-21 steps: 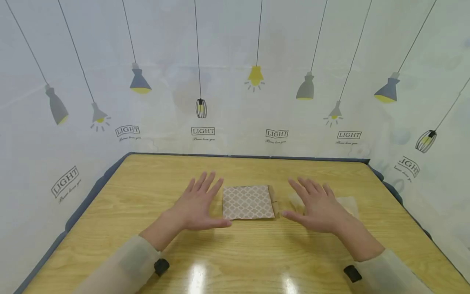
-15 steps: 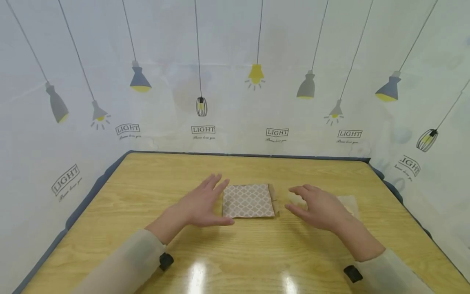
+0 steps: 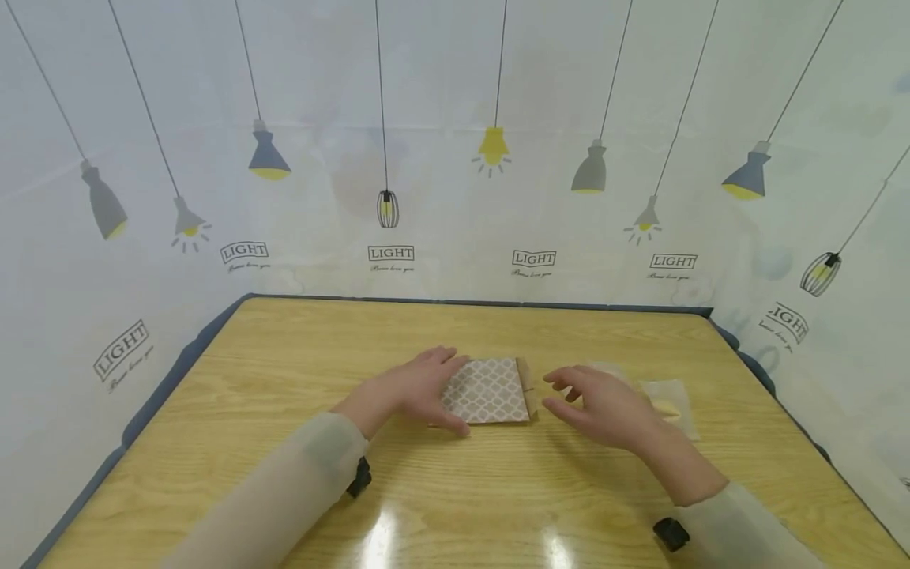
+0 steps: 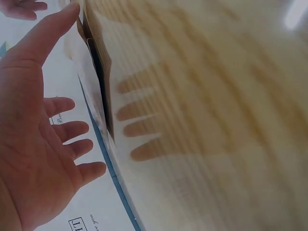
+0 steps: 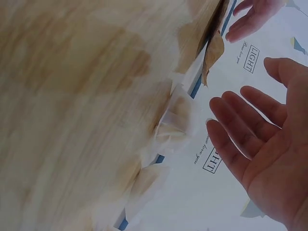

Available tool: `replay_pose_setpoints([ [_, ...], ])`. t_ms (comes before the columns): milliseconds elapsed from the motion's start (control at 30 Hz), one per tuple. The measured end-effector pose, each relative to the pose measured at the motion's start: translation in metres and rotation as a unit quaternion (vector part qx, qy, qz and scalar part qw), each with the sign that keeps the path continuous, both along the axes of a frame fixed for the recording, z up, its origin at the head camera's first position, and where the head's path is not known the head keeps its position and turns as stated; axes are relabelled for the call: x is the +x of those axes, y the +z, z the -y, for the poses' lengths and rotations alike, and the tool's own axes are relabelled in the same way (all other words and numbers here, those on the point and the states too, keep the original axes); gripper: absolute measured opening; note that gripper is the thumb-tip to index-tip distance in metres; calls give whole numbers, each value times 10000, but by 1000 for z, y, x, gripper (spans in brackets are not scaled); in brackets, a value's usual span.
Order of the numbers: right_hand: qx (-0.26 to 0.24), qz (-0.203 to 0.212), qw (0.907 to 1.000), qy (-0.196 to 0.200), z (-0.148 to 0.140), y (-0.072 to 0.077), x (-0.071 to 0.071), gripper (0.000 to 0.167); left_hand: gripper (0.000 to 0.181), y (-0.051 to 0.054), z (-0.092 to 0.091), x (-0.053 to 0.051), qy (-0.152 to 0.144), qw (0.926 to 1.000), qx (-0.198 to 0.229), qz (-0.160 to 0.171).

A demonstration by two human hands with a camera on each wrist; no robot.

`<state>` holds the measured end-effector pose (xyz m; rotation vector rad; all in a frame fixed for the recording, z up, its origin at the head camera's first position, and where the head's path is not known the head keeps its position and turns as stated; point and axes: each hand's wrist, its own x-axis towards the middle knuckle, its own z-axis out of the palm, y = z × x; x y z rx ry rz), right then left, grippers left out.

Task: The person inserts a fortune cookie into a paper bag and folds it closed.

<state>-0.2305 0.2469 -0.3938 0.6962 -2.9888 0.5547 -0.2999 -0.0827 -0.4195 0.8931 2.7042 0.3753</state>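
A flat paper packet [image 3: 490, 393], tan with a white lattice print, lies on the wood-grained counter [image 3: 455, 490], between the two hands. Its right end shows a plain brown flap [image 3: 525, 378].

The left hand [image 3: 425, 389] is at the packet's left end, covering part of it, thumb by the front edge and the other fingers over the far side. Those fingers are spread well apart from the thumb and grip nothing; whether they touch the paper, I cannot tell.

The right hand [image 3: 604, 403] is just beside the flap, thumb parted from loosely bent fingers, with nothing held between them.

Near the right hand lies a see-through pouch [image 3: 674, 399] (something pale yellow shows in it), and a second translucent piece [image 3: 606, 369] is partly hidden behind the hand. Both wrists carry small black devices [image 3: 671, 534] at pale sleeves [image 3: 284, 482]. Behind the counter, a white backdrop [image 3: 441, 71] bears printed hanging lamps and the word LIGHT.
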Motion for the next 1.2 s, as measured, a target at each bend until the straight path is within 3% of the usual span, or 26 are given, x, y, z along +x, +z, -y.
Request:
replay_pose_setpoints([
  [133, -149, 172, 9997, -20, 1, -3, -3, 43, 117, 0, -2, -3, -2, 9999, -87, 76],
  [367, -559, 395, 9977, 8, 2, -6, -7, 40, 110, 1, 2, 0, 68, 9997, 215, 135],
  [633, -1520, 887, 9844, 4, 6, -8, -9, 41, 113, 4, 14, 11, 95, 9978, 649, 15],
  [767, -2036, 1183, 9719, -55, 11, -10, -10, 40, 115, 8, 18, 17, 93, 9960, 882, -140],
  [1000, -3125, 1729, 9339, -132, 23, -13, -12, 38, 113, 12, 22, 27, -138, 9918, 1241, -272],
  [1200, -3501, 1805, 9178, -494, 31, -12, -12, 36, 114, 12, 22, 33, -215, 9909, 1264, -405],
])
